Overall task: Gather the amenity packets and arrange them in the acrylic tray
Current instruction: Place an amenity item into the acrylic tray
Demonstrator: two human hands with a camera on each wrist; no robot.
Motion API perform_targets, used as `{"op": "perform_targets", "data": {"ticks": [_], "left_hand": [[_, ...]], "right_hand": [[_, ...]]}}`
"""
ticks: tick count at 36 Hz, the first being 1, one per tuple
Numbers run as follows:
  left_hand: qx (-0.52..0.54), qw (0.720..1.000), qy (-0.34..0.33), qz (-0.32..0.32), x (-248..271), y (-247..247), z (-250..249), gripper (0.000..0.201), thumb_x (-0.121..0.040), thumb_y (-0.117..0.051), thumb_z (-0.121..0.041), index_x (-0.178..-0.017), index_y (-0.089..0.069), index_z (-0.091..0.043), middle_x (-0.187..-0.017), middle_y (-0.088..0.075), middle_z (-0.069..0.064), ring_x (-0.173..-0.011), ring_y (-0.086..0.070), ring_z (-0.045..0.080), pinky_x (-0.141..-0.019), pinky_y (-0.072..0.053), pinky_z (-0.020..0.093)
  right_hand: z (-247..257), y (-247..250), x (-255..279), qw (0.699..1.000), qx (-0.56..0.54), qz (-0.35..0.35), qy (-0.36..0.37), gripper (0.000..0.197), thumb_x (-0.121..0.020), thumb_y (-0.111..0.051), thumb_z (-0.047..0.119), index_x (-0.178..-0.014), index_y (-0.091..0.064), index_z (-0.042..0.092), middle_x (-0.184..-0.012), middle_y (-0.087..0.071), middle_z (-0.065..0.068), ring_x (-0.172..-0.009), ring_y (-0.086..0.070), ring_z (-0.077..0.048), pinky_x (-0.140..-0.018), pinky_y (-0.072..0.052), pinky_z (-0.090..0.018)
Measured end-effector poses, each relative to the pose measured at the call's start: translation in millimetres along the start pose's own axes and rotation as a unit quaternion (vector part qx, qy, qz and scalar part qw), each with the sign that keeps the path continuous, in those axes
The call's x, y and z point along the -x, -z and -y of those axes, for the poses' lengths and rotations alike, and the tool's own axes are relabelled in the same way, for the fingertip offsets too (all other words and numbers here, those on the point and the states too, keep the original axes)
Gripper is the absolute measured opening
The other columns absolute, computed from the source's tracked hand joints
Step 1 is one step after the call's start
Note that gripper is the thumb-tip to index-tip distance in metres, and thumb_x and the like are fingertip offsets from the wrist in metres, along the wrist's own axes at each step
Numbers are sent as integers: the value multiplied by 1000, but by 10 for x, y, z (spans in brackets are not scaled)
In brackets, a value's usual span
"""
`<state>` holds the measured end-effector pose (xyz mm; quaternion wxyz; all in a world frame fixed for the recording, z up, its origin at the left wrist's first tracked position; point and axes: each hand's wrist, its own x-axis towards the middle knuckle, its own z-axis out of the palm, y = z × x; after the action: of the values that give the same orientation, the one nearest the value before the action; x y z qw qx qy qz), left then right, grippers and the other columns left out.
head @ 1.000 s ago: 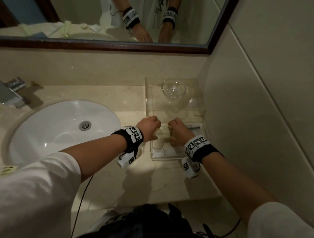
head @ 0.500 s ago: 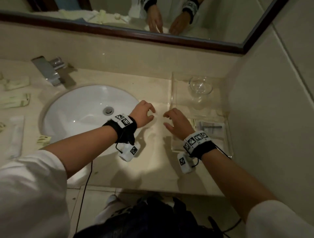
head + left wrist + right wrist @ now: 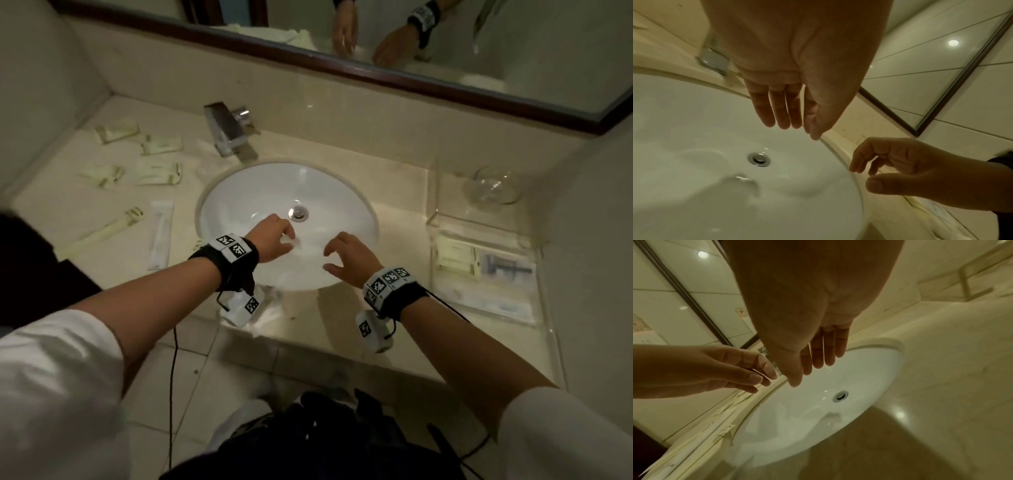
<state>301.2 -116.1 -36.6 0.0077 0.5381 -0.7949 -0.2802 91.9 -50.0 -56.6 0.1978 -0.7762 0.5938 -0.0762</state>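
Lying scattered at the far left of the beige marble counter (image 3: 113, 205), the pale cream-and-green amenity packets (image 3: 159, 173) and a long white sachet (image 3: 160, 236) wait to be gathered, probably the next pick-up. Over the white oval sink basin (image 3: 260, 192), the left hand (image 3: 272, 236) hovers with a loose, empty grip, fingers relaxed and slightly spread. Just beside it, the right hand (image 3: 349, 258) hangs likewise empty, fingers loosely curled round nothing. Both seem to be in transit towards the packets. At the right end, against the tiled wall, the clear acrylic tray (image 3: 544, 318) already holds several flat packets, with a clear glass bowl (image 3: 491, 188) behind them. A dark-framed mirror (image 3: 376, 68) runs above.
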Motion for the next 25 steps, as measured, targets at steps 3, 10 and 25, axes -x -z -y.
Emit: {"op": "perform_targets", "data": {"ticks": [3, 10, 25], "left_hand": [[15, 1000, 8, 14, 197, 61, 322, 27, -85, -66, -24, -108, -61, -11, -116, -53, 11, -100, -58, 23, -82, -39, 23], [34, 998, 6, 53, 558, 109, 785, 34, -82, -70, -34, -107, -64, -12, -113, -56, 9, -99, -60, 22, -80, -43, 26], [-6, 990, -57, 129, 755, -145, 795, 47, -71, -74, -51, -107, -63, -22, -114, -52, 4, -109, -50, 20, -94, -42, 31]], "right_hand": [[250, -155, -78, 999, 4, 42, -9, 39, -82, -69, 36, -112, -59, 14, -115, -54, -6, -107, -51, -24, -92, -43, -34], [650, -436, -110, 994, 19, 105, -18, 55, -75, -74, 42, -120, -54, 19, -122, -49, -5, -111, -47, -22, -96, -42, -33], [955, -618, 14, 994, 72, 74, -35, 42, -79, -68, 34, -117, -58, 20, -124, -50, -5, -113, -43, -24, -97, -39, -31]]}}
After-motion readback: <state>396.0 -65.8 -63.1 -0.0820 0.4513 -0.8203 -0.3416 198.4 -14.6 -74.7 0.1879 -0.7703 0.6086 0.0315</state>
